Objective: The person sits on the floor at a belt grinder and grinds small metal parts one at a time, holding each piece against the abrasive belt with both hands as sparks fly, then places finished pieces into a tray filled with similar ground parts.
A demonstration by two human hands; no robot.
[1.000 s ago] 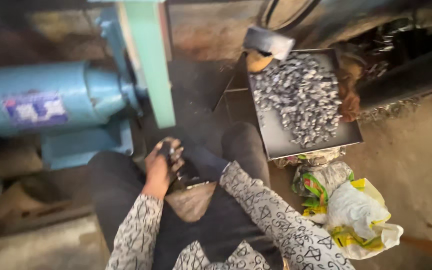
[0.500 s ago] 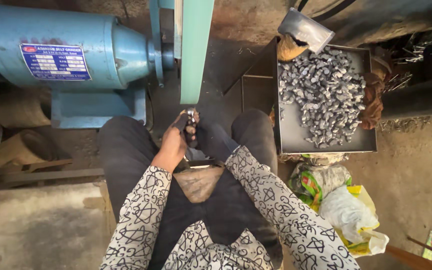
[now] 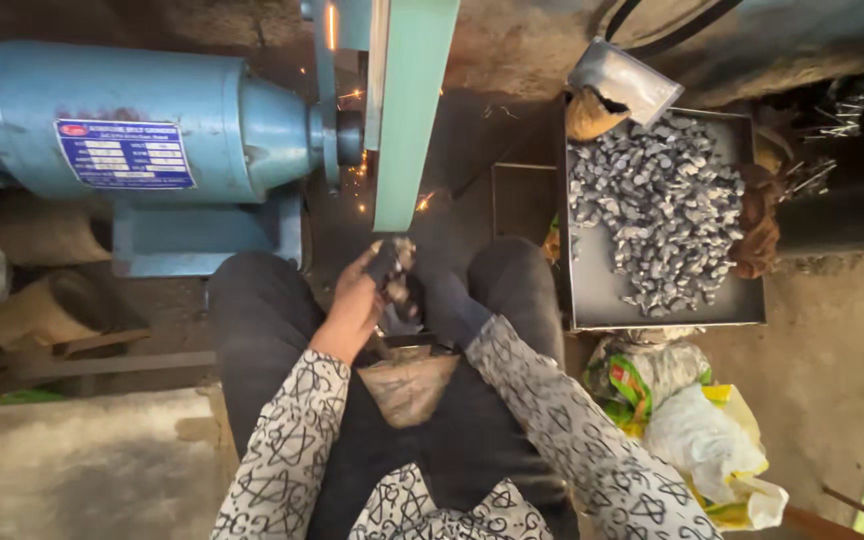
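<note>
1. Landmark: grinding belt (image 3: 407, 120), upright at top centre, just above the person's knees.
2. Motor housing (image 3: 142, 120) directly left of the belt, joined to it by a shaft.
3. Left hand (image 3: 357, 300) and right hand (image 3: 442, 300) together just below the belt's lower end, a small workpiece (image 3: 392, 268) between them, at the belt's lower end; contact unclear.
4. Metal tray (image 3: 592, 300) right of the belt, on the floor beside the right knee.
5. Pile of metal pieces (image 3: 657, 215) in the tray.
6. Scoop (image 3: 617, 85) at the tray's far left corner, right of the belt.
7. Plastic bags (image 3: 692, 430) below the tray, well right of and below the belt.
8. Pouch (image 3: 407, 385) on the lap, straight below the belt, beneath the hands.
</note>
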